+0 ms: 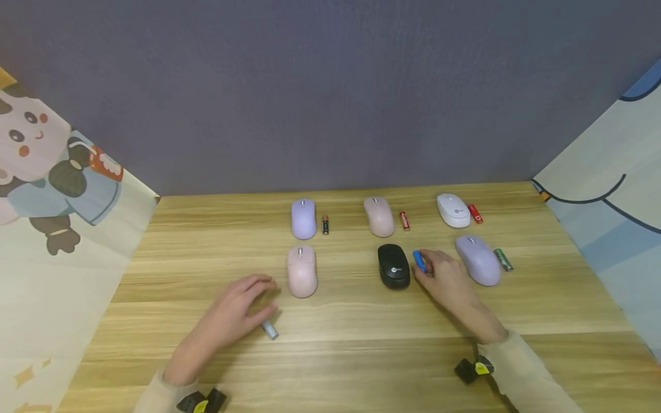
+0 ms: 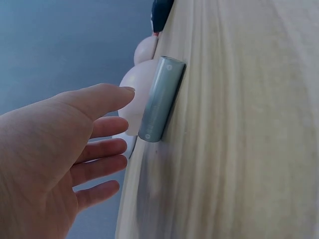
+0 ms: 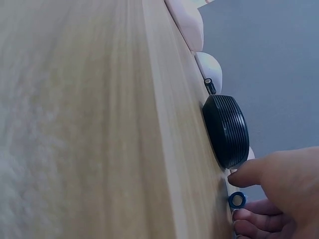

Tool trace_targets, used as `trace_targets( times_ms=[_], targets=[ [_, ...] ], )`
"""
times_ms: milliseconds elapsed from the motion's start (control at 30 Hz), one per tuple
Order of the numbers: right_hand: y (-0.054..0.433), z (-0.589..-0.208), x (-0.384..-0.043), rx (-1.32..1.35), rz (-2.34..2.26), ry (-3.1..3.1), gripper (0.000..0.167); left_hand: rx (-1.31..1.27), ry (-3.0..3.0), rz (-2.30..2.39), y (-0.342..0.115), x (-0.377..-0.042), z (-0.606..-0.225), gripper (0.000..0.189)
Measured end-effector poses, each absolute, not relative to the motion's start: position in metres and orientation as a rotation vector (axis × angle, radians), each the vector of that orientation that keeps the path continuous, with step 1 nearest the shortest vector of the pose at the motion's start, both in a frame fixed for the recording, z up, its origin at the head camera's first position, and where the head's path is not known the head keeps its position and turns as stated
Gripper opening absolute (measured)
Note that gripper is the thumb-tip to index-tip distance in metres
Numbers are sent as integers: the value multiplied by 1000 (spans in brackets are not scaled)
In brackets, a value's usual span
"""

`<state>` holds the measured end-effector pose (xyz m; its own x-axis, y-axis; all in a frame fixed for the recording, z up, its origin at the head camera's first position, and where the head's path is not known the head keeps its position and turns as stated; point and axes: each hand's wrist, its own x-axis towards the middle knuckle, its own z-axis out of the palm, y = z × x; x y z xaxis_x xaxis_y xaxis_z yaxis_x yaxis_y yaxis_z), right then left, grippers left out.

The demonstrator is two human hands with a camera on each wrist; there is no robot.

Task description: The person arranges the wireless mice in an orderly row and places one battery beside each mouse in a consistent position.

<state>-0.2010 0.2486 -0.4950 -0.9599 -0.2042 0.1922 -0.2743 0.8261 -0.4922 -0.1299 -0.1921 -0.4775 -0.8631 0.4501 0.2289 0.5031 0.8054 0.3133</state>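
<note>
My left hand point(image 1: 234, 312) hovers with spread, relaxed fingers beside a grey battery point(image 1: 269, 330). In the left wrist view that battery point(image 2: 162, 99) lies on the wood, apart from the thumb tip. A pink mouse point(image 1: 302, 271) lies farther forward, just right of the left fingertips. My right hand point(image 1: 446, 278) is low at the table, its fingertips at a blue battery point(image 1: 419, 261) right of a black mouse point(image 1: 394, 267). In the right wrist view the blue battery point(image 3: 238, 200) lies between thumb and fingers, with a small gap below the thumb.
Behind stand a purple mouse point(image 1: 303, 219) with a black battery point(image 1: 325, 225), a pink mouse point(image 1: 379, 216) with a red battery point(image 1: 404, 221), and a white mouse point(image 1: 454, 210) with another red battery point(image 1: 475, 214). Right of my right hand are a purple mouse point(image 1: 478, 260) and a green battery point(image 1: 503, 259).
</note>
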Motion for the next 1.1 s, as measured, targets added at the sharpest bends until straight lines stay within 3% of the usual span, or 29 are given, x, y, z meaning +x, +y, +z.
trace_targets(
  times_ms=[1100],
  targets=[
    [293,-491,-203,472,769,-2422,29,-751,-2836,-460,-190,-104,-485,54]
  ],
)
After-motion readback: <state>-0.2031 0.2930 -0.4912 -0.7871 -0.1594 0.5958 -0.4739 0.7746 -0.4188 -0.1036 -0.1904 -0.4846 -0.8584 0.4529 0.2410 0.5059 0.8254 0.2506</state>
